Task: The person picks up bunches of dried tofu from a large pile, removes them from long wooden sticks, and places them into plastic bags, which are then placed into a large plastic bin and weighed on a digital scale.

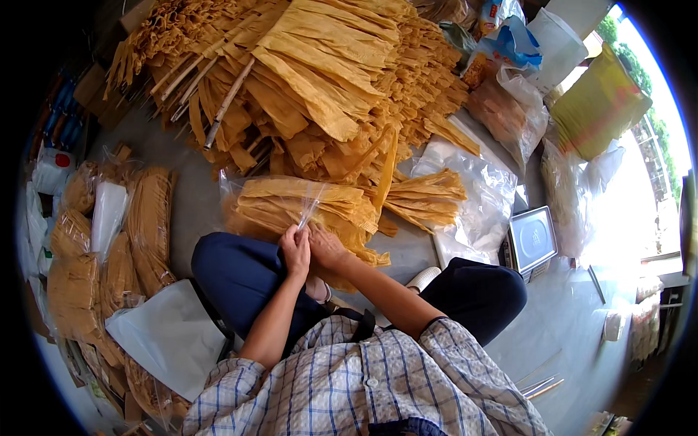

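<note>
A clear plastic bag (272,191) lies before my knees with folded yellow dried sheets, possibly tofu skin (305,203), partly inside it. My left hand (295,250) pinches the bag's gathered edge, which rises to a crumpled point. Close beside it, my right hand (325,246) touches the sheets and the bag's edge; its fingertips are partly hidden. A loose bundle of the same sheets (428,197) fans out to the right of the bag. Just beyond, a large heap of yellow sheets (327,65) has several sticks (229,103) poking out of it.
Empty clear bags (474,218) lie at the right, next to a scale with a metal pan (533,240). Filled bags of sheets (150,229) are stacked at the left, near a white plastic sheet (169,335). Thin sticks (540,387) lie on the floor at lower right.
</note>
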A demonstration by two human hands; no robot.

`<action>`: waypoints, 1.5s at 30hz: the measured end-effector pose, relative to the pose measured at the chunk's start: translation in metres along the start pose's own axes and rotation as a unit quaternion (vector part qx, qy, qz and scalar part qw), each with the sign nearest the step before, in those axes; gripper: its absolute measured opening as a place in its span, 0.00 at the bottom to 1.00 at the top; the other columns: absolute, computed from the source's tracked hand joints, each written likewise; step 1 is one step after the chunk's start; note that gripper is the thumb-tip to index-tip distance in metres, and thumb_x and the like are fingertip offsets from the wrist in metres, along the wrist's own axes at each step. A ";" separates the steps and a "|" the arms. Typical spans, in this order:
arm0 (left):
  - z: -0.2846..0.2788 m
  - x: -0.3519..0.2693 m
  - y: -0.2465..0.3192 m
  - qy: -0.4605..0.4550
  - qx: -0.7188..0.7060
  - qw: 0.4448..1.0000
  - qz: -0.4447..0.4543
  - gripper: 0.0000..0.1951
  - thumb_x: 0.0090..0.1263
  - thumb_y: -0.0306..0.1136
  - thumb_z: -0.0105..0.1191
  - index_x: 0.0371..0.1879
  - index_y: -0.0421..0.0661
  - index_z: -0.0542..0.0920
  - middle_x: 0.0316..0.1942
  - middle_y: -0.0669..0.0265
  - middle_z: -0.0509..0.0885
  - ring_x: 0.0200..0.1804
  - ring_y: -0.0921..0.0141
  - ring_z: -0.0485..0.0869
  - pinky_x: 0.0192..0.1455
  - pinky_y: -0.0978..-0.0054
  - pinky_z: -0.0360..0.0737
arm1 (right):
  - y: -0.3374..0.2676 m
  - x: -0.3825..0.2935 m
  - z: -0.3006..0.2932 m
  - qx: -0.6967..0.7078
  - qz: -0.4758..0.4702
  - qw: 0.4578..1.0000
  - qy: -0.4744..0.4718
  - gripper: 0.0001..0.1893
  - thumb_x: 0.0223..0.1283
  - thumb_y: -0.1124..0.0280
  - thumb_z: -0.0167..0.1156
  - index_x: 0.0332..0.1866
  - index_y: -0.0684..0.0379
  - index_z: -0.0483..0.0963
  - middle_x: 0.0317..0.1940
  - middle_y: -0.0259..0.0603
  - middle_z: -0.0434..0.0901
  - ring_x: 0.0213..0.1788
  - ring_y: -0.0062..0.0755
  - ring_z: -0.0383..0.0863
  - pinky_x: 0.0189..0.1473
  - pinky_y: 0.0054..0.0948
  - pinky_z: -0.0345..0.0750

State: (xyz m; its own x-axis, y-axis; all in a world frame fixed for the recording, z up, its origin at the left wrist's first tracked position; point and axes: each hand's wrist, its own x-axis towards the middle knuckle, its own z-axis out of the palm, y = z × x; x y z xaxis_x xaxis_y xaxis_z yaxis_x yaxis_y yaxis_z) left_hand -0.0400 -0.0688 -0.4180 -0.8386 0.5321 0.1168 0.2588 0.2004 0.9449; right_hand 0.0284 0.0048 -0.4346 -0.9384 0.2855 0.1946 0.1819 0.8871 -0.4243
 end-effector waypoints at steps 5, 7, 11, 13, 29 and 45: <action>0.001 0.001 -0.039 0.008 -0.047 0.996 -0.075 0.12 0.58 0.28 0.50 0.17 0.39 0.63 0.14 0.70 0.59 0.20 0.76 0.57 0.22 0.74 0.59 | 0.009 0.012 -0.067 0.194 0.040 0.980 0.020 0.11 0.48 0.76 0.53 0.39 0.63 0.72 0.40 0.50 0.73 0.44 0.46 0.72 0.46 0.33 0.72; 0.011 0.002 -0.001 -0.048 0.061 0.995 -0.060 0.09 0.58 0.30 0.50 0.21 0.40 0.68 0.14 0.64 0.67 0.19 0.66 0.67 0.24 0.69 0.65 | 0.049 0.012 -0.090 0.191 0.170 0.937 0.235 0.13 0.44 0.80 0.56 0.39 0.63 0.73 0.40 0.49 0.71 0.45 0.48 0.70 0.47 0.35 0.69; 0.013 0.006 0.021 -0.083 0.216 0.972 -0.033 0.07 0.57 0.33 0.51 0.26 0.43 0.71 0.21 0.55 0.77 0.28 0.54 0.77 0.29 0.62 0.71 | 0.145 0.012 -0.094 0.102 0.398 0.864 0.292 0.18 0.46 0.78 0.54 0.46 0.52 0.73 0.55 0.57 0.59 0.59 0.52 0.57 0.59 0.37 0.60; 0.012 0.006 0.014 -0.076 0.223 0.971 -0.034 0.07 0.57 0.33 0.51 0.26 0.43 0.71 0.21 0.55 0.77 0.28 0.55 0.77 0.29 0.62 0.71 | 0.172 0.012 -0.085 0.128 0.386 0.895 0.183 0.20 0.51 0.74 0.55 0.52 0.56 0.70 0.63 0.56 0.52 0.65 0.50 0.52 0.62 0.34 0.56; 0.026 0.014 0.019 -0.120 0.234 0.959 -0.104 0.05 0.55 0.27 0.51 0.23 0.43 0.69 0.16 0.59 0.71 0.21 0.59 0.72 0.26 0.64 0.68 | 0.249 -0.026 -0.226 -0.005 0.328 0.781 0.531 0.09 0.45 0.80 0.56 0.34 0.66 0.66 0.31 0.46 0.73 0.38 0.43 0.73 0.40 0.34 0.69; 0.041 0.027 0.020 -0.167 0.254 0.943 -0.137 0.05 0.55 0.26 0.49 0.23 0.43 0.67 0.18 0.58 0.72 0.23 0.58 0.73 0.26 0.65 0.68 | 0.290 -0.091 0.001 -0.360 0.107 0.926 -0.049 0.46 0.29 0.58 0.69 0.58 0.66 0.58 0.64 0.53 0.50 0.67 0.50 0.45 0.63 0.48 0.50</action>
State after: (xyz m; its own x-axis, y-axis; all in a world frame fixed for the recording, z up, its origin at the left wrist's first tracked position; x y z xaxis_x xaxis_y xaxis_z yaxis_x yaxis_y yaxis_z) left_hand -0.0376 -0.0169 -0.4082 -0.7309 0.6159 -0.2940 0.3215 0.6907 0.6478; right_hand 0.1657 0.2354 -0.5764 -0.8743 0.4790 0.0781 0.4816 0.8362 0.2624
